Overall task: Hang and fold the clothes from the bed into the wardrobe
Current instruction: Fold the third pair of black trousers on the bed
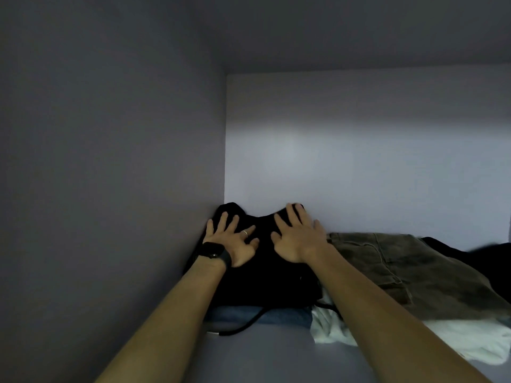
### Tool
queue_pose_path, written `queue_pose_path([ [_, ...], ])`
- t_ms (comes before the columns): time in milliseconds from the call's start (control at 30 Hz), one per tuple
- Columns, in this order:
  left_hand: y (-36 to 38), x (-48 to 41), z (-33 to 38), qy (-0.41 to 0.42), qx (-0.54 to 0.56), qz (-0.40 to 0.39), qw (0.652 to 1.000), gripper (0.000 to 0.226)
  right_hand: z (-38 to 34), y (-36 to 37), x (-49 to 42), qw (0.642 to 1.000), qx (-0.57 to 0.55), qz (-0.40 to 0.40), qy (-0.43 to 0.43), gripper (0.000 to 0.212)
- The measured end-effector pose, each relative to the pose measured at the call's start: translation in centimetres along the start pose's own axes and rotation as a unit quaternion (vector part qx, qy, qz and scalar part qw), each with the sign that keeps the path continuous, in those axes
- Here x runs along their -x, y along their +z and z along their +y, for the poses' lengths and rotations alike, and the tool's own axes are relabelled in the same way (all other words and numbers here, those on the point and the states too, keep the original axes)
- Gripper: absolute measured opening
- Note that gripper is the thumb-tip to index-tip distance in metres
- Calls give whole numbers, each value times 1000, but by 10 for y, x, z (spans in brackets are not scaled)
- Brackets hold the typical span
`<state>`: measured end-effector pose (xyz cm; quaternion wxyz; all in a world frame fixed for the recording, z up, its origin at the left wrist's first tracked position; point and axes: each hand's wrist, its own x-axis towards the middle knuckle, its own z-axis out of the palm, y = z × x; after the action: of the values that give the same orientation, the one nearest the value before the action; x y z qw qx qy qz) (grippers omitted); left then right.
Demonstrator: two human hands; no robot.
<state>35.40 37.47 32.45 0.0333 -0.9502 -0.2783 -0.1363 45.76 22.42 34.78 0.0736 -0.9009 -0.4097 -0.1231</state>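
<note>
Pressing down on a folded black garment (265, 283), I have both palms flat on its top. My left hand (235, 241) lies on the left part with its fingers straight and spread wide; my right hand (297, 236) lies beside it, fingers also spread, the tips reaching the back edge of the cloth. Neither hand curls round anything.

The black garment sits in the back left corner of the wardrobe shelf (262, 360), against the side wall (110, 161) and close to the back wall (359, 161). It rests on top of a folded blue piece (282, 315), and a black cord (249, 326) trails out from under it toward the front of the shelf.

Just to the right lies a pair of olive-brown trousers (401, 266) on top of a white cloth (456, 338), under my right forearm. More dark fabric (475, 255) lies behind them at the far right.

A black watch (214, 254) is on my left wrist, and a thin ring (245, 233) is on one left finger.
</note>
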Motion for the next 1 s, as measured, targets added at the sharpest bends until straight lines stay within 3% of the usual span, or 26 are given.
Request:
queue_pose_path([
  [200,17,-22,-5,13,145,-47,988,62,17,33,-16,984,-150,-70,59,68],
  [333,29,-37,-7,0,133,-43,990,65,24,40,-35,978,-182,-89,52,67],
  [533,26,-36,-4,-5,138,-46,989,67,22,34,-27,982,-155,-85,61,66],
  [700,6,-17,1,-18,122,-25,992,68,-2,7,8,998,-13,25,48,59],
  [867,8,20,14,-23,146,-21,989,66,-6,11,28,991,-107,-66,40,67],
  [1000,19,27,16,-31,127,4,991,62,4,34,24,984,-157,-75,27,65],
])
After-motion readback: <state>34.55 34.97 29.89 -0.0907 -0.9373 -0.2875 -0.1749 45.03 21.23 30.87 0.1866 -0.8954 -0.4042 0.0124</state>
